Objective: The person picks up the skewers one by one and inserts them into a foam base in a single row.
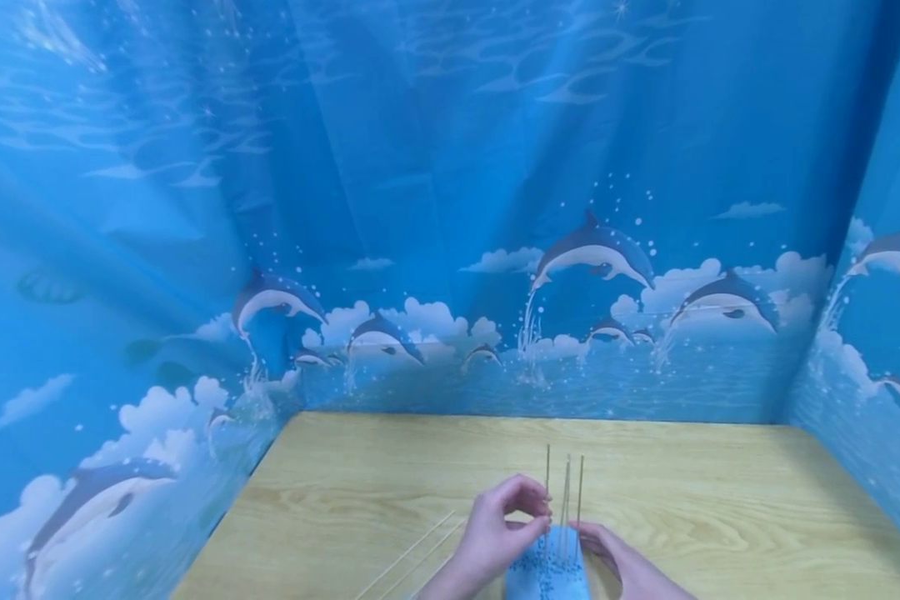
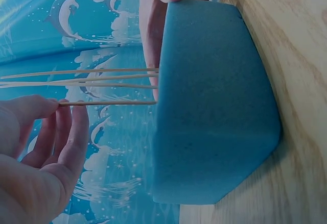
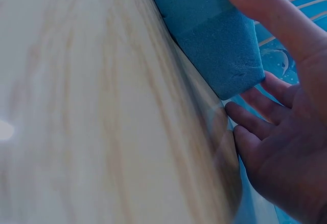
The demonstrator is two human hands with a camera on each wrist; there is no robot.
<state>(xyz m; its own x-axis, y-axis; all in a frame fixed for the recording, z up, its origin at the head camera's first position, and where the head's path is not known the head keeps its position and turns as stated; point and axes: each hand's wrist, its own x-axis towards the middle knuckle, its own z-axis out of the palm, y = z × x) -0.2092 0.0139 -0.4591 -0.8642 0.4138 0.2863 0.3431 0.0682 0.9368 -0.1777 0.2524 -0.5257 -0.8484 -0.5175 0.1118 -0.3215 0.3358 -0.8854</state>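
Note:
A blue foam block [image 1: 547, 575] sits on the wooden table [image 1: 720, 500] at the near edge, with several thin wooden skewers [image 1: 567, 492] standing upright in it. My left hand [image 1: 543, 510] pinches one skewer between thumb and fingertips; the left wrist view shows this pinch [image 2: 57, 102] on the lowest skewer [image 2: 112, 102], a little away from the block [image 2: 214, 106]. My right hand [image 1: 598, 540] rests against the block's right side. In the right wrist view its thumb [image 3: 265, 9] lies over the foam [image 3: 209, 35] and its fingers [image 3: 255, 122] stay fairly straight beside a corner.
Loose skewers [image 1: 412, 554] lie on the table left of my left hand. A blue dolphin-print curtain [image 1: 450, 250] walls in the table at the back and on both sides.

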